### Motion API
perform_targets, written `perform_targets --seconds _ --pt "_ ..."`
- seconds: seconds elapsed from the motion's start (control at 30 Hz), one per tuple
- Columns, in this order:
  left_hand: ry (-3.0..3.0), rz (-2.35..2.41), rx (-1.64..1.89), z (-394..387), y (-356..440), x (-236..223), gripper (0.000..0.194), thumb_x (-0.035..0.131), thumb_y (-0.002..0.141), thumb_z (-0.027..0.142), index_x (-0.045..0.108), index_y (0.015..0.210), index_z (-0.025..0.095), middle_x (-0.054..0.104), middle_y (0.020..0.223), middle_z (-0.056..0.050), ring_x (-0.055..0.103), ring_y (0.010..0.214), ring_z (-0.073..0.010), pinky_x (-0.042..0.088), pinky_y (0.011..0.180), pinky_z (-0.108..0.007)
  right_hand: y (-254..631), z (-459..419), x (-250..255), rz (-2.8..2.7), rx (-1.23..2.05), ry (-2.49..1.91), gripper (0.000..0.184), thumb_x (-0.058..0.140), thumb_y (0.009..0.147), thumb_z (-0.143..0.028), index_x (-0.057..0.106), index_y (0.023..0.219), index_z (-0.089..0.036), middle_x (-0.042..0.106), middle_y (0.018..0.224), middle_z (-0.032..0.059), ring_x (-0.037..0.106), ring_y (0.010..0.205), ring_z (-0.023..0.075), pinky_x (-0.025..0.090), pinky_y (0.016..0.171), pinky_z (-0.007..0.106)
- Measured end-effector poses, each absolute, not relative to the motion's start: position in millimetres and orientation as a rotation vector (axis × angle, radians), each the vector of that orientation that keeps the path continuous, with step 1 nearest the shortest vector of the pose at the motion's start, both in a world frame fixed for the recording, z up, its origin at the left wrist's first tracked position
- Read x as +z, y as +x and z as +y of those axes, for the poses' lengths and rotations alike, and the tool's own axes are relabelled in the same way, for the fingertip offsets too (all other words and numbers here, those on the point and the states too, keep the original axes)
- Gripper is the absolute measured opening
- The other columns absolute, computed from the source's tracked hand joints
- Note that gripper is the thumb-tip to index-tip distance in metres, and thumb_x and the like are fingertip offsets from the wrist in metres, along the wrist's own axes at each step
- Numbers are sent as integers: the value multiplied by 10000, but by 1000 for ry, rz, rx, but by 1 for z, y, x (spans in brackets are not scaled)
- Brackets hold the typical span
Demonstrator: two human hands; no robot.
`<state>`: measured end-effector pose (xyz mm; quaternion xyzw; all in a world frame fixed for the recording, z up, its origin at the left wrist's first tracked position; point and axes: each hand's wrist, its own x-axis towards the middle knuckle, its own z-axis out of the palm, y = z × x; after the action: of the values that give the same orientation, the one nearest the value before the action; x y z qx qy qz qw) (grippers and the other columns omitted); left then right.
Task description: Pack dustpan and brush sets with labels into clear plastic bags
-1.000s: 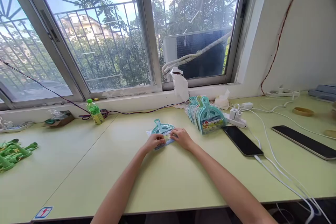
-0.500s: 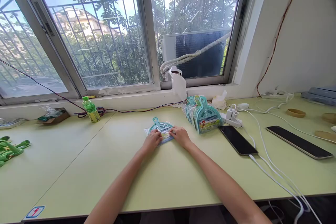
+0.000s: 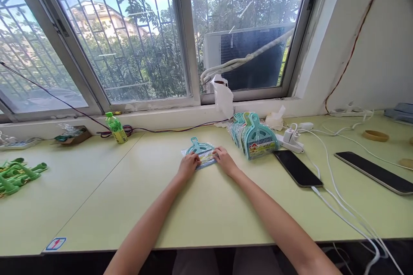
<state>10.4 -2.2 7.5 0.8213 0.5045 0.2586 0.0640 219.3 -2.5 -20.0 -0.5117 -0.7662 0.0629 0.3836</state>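
A small teal dustpan set [image 3: 205,157] in a clear plastic bag lies on the table before me, its looped handle pointing away. On its left edge rests my left hand [image 3: 187,166], fingers curled and pinching the bag. My right hand [image 3: 225,161] grips the right edge in the same way, thumb and fingertips on the plastic. Parts of the label between the hands stay visible; the fingertips hide the rest. Right of my hands stands a row of similar bagged dustpan sets [image 3: 258,139], packed upright against each other.
A black phone [image 3: 298,168] on a white cable lies beside a power strip [image 3: 290,141]. Farther right is another dark flat device [image 3: 371,172]. A green-capped bottle [image 3: 116,128], a small cardboard box [image 3: 73,135] and green plastic parts [image 3: 21,176] are to the left.
The whole view has shifted slightly as my head moved. Both hands keep hold of the bagged dustpan set, with only small finger movements along its edges.
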Motion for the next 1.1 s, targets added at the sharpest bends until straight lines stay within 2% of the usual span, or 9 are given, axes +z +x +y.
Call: perform_targets --seconds 0.2,0.3,0.5,0.7,0.77,0.83,0.9,1.0,1.1 --pt "2342 1380 864 4 5 6 41 608 757 158 636 739 181 570 906 -47 595 801 -175 481 764 -298 223 2 -25 -1898 89 -1325 245 512 830 -92 608 1038 -179 550 1186 117 487 1158 237 420 980 394" --pt "2326 1377 914 4 6 3 40 599 759 143 628 770 168 558 928 -60 584 828 -181 482 784 -301 227 5 -28 -1868 146 -1386 248 526 835 -126 597 1067 -179 591 1144 106 521 1102 228 422 958 380" --pt "2392 1409 934 3 9 -1 355 512 762 44 581 1084 174 552 1009 -76 556 910 -192 475 835 -322 232 7 -30 -1869 211 -1464 220 520 861 -155 612 1055 -201 665 1011 59 592 953 195 429 843 300" --pt "2544 1438 778 5 3 -1 288 405 829 41 640 939 166 570 1022 -97 563 971 -205 477 840 -320 232 1 -21 -1873 156 -1564 208 536 867 -166 630 1045 -216 682 958 43 601 868 187 404 782 285" --pt "2678 1527 702 0 4 3 305 413 836 32 648 957 186 591 1062 -100 554 1036 -229 446 911 -381 231 -1 -19 -1881 131 -1595 198 527 877 -175 631 1039 -220 684 944 39 600 867 188 394 762 282" --pt "2878 1571 652 -8 9 7 355 415 829 3 640 1009 211 593 1145 -95 512 1142 -245 353 1026 -459 230 -3 -17 -1898 89 -1625 187 521 886 -184 628 1034 -222 684 945 38 594 893 194 384 752 283" --pt "3100 1451 572 -17 17 11 393 398 838 -11 614 1077 215 570 1227 -92 466 1217 -235 278 1087 -471 229 -5 -16 -1918 29 -1647 175 522 889 -184 625 1026 -221 681 972 41 580 948 206 373 764 288" --pt "3246 1215 357 -27 27 12 346 374 897 47 563 1155 180 572 1223 -113 497 1177 -217 376 1018 -392 227 -6 -15 -1929 -45 -1678 164 517 895 -181 623 1016 -216 673 1012 51 562 998 218 358 789 298" --pt "3203 1219 271 -30 33 10 324 359 927 92 531 1191 166 584 1182 -121 526 1124 -210 445 917 -336 227 -6 -15 -1935 -62 -1692 164 503 907 -194 621 1018 -217 672 1015 55 561 986 219 351 788 304"
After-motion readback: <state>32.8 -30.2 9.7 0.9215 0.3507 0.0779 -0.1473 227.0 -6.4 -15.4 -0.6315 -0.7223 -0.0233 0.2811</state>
